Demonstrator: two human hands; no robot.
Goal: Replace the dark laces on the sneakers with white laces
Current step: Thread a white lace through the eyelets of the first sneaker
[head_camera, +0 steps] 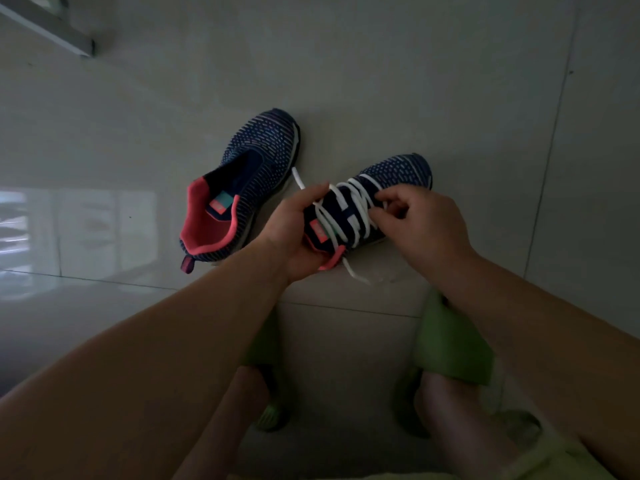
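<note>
Two navy knit sneakers with coral linings lie on the tiled floor. The left sneaker (249, 174) has no lace in it. The right sneaker (398, 171) carries a white lace (346, 216) criss-crossed through its eyelets. My left hand (294, 230) grips this shoe at the heel side and pinches one lace end, which sticks up past my fingers. My right hand (419, 220) pinches the lace at the shoe's right eyelets. The other lace end trails onto the floor below the shoe. No dark lace is in view.
My feet in green slippers (450, 344) stand just below the shoes. A pale metal bar (48, 26) lies at the top left. Light reflects off the glossy tiles (79, 233) at the left.
</note>
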